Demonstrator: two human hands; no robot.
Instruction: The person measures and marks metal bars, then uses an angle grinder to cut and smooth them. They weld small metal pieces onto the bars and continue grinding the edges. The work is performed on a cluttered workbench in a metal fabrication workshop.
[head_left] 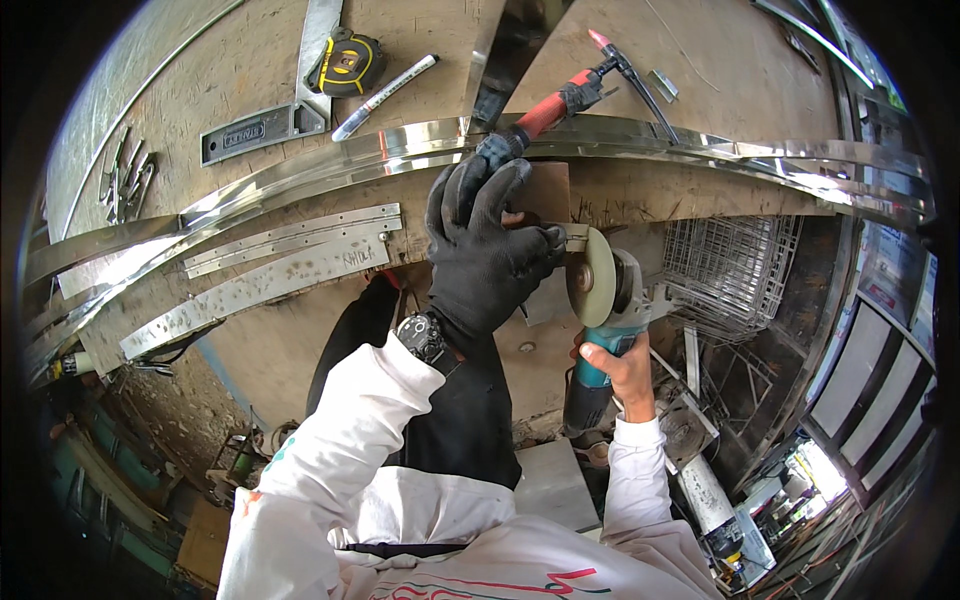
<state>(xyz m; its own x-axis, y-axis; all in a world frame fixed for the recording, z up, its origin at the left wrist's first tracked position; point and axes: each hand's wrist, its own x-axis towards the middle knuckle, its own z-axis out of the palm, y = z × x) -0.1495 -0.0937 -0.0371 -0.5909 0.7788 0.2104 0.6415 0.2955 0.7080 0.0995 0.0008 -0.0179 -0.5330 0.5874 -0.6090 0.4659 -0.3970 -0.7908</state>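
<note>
My right hand (622,372), bare, is wrapped round the body of a teal and black angle grinder (612,338). The grinder's pale disc (590,277) stands on edge at the bench's near side. Just left of the disc is my left hand (492,240) in a black glove, its fingers bent and its thumb pressed on a small metal piece (577,236). That piece's end sticks out beside the disc's upper edge; whether they touch I cannot tell. A brownish square plate (548,188) lies under the gloved fingers. Beyond them rests a welding torch (545,115) with a red handle.
Long shiny metal strips (400,140) cross the wooden bench (430,30). A tape measure (348,62), a marker (385,98) and a square (262,132) lie far left. A perforated strip (290,240) is nearer. Wire baskets (728,265) stand at the right.
</note>
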